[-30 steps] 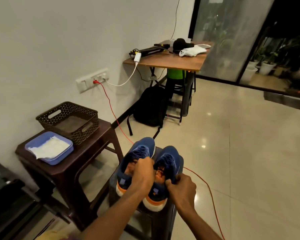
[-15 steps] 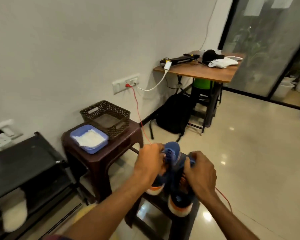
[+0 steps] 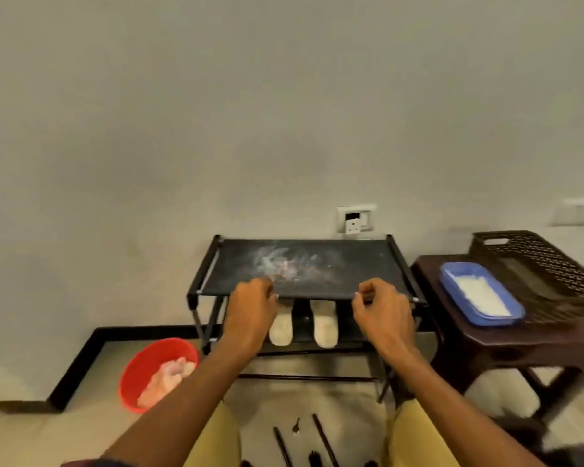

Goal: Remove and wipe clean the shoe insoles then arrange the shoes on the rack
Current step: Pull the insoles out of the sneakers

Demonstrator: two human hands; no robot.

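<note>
A black shoe rack point(image 3: 398, 264) stands against the wall in front of me. Its dark top shelf carries a pale smear with faint orange streaks and no shoes. My left hand point(image 3: 250, 308) curls its fingers over the shelf's front bar left of the middle. My right hand point(image 3: 381, 311) pinches the same bar further right. On the lower shelf, between my hands, lie two cream insole-shaped pieces point(image 3: 324, 323), toes toward me. The blue shoes are out of view.
A red basin point(image 3: 142, 369) with a pale cloth sits on the floor left of the rack. To the right a brown stool point(image 3: 506, 345) holds a blue tray point(image 3: 479, 294) of white wipes and a dark basket point(image 3: 536, 257). Thin black rods point(image 3: 321, 439) lie between my knees.
The view swung left from the stool with the blue shoes to the rack. My hands no longer hold the shoes and now sit at the rack's top front bar.
</note>
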